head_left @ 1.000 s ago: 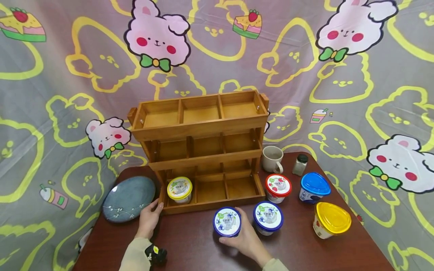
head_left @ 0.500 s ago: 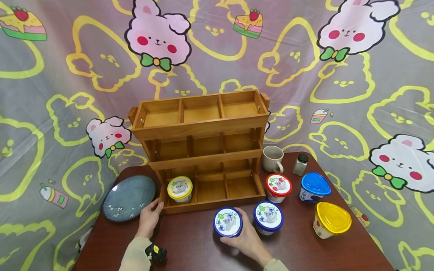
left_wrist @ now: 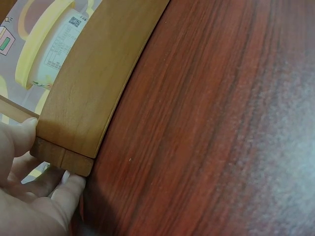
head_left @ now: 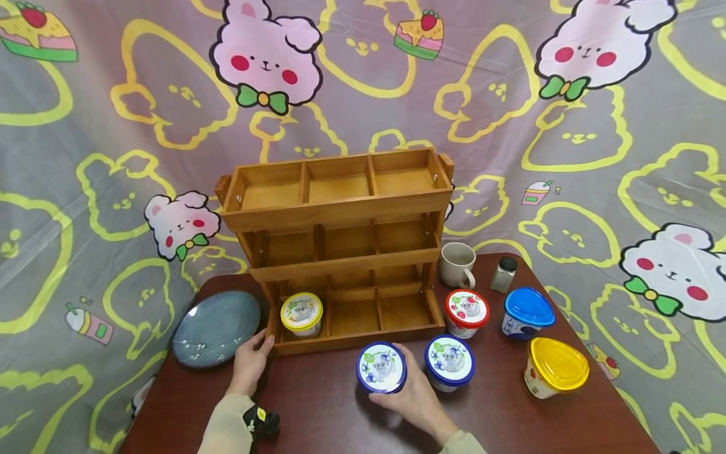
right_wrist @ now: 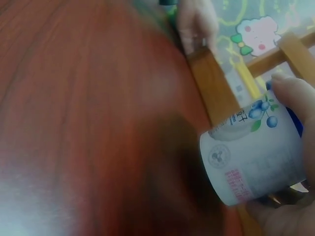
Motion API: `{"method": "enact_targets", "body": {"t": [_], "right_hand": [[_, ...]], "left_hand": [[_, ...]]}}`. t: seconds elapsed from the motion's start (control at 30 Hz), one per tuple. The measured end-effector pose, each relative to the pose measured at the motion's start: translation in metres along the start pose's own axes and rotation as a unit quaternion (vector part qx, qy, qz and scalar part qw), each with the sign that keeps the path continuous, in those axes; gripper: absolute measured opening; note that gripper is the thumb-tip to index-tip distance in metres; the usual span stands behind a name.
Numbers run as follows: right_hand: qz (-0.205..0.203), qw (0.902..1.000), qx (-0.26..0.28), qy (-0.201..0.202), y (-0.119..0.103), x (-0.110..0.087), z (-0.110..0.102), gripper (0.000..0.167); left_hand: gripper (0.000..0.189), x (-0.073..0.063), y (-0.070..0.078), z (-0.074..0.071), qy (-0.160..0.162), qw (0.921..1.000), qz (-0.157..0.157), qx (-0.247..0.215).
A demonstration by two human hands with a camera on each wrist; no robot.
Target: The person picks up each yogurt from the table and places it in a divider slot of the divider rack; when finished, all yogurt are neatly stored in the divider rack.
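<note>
In the head view my right hand (head_left: pixel 416 397) grips a tub with a blue lid and blueberry print (head_left: pixel 381 367), in front of the wooden three-tier rack (head_left: pixel 351 211). The right wrist view shows the white side of this tub (right_wrist: pixel 256 152) above the table, with thumb and fingers around it. My left hand (head_left: pixel 249 364) holds the rack's lower left front corner, thumb on top and fingers against the end. A yellow-lidded tub (head_left: pixel 301 313) sits in the bottom tier's left compartment. Just right of my right hand stands a second blue-lidded tub (head_left: pixel 450 360).
Right of the rack are a red-lidded tub (head_left: pixel 467 310), a beige mug (head_left: pixel 456 263) and a small black-capped jar (head_left: pixel 503 275). Farther right stand a blue-lidded container (head_left: pixel 529 310) and a yellow-lidded container (head_left: pixel 556 366). A blue-grey plate (head_left: pixel 215 328) lies at the left.
The head view has shifted slightly. My right hand keeps its hold on the blue-lidded tub, which has barely moved. My left hand stays at the rack's corner.
</note>
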State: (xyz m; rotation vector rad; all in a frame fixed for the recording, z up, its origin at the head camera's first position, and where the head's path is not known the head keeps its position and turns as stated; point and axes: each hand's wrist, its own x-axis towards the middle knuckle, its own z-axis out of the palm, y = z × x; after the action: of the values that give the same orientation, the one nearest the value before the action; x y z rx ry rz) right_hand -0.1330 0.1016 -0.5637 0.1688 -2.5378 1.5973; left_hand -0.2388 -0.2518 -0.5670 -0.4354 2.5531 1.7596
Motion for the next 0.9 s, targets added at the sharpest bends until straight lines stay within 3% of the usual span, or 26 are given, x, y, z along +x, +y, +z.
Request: {"method": "enact_targets", "body": {"t": [0.27,0.57,0.73,0.9], "right_hand": [[-0.003,0.9998,0.019,0.002,-0.024,0.015,-0.011,0.108],[0.003,0.9995,0.031,0.006,-0.059,0.053,-0.023,0.108],[-0.019,0.9995,0.026,0.007,-0.068,0.075,-0.022,0.105],[-0.01,0.999,0.043,-0.001,-0.073,0.092,-0.014,0.105]], "left_hand": [[0.052,0.002,-0.004,0.0,0.005,1.0,-0.001,0.001],[0.05,0.0,-0.004,0.0,0.01,0.9999,0.005,-0.008],[0.05,0.002,-0.001,0.0,0.005,0.9999,0.008,-0.01],[0.049,0.002,-0.001,-0.001,0.001,0.9997,0.013,-0.019]]}}
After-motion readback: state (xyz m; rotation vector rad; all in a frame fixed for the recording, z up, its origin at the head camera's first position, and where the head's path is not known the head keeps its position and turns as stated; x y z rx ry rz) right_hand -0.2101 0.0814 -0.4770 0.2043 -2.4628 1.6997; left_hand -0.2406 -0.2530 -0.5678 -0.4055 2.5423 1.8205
